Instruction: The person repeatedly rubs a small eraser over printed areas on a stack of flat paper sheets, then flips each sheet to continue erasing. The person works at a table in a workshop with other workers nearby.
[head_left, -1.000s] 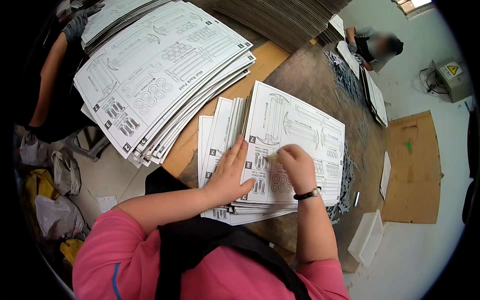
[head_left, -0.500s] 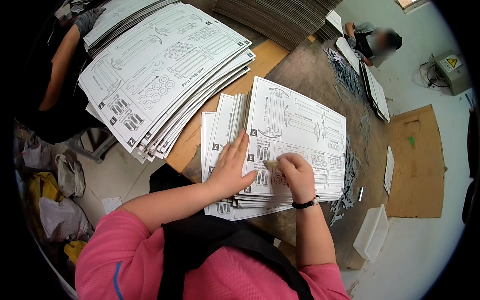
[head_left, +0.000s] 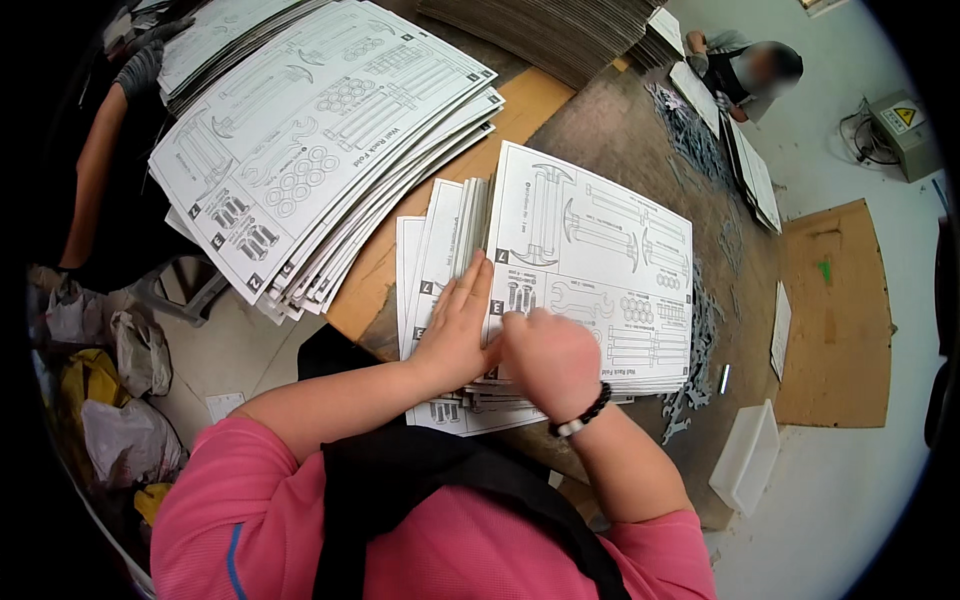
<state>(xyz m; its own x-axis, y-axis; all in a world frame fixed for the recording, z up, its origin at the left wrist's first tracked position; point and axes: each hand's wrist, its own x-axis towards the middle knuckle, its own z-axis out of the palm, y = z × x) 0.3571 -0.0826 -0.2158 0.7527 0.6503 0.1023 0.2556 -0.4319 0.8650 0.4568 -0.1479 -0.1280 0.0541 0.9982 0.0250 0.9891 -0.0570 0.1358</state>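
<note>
A stack of white printed cardboard sheets [head_left: 610, 250] with line drawings of parts lies before me on the brown worktable. My left hand [head_left: 450, 335] is open and lies flat along the stack's left edge, its fingers stretched away from me. Over the lower left part of the top sheet, my right hand [head_left: 552, 360] is closed, knuckles up, close to the left thumb. Its fingertips, and anything they hold, are hidden beneath it. More printed sheets [head_left: 408, 260] stick out under and left of the stack.
A taller stack of similar sheets [head_left: 300, 150] stands at upper left, near a co-worker's gloved hand [head_left: 140, 68]. Grey metal parts [head_left: 688, 130] lie scattered along the table's right side. A white plastic tray [head_left: 745, 460] sits at lower right. Another person [head_left: 740, 75] works at the far end.
My right hand has moved left across the top sheet and turned its back upward. A small yellowish thing seen earlier in its pinch is now hidden. My left hand has stayed nearly still.
</note>
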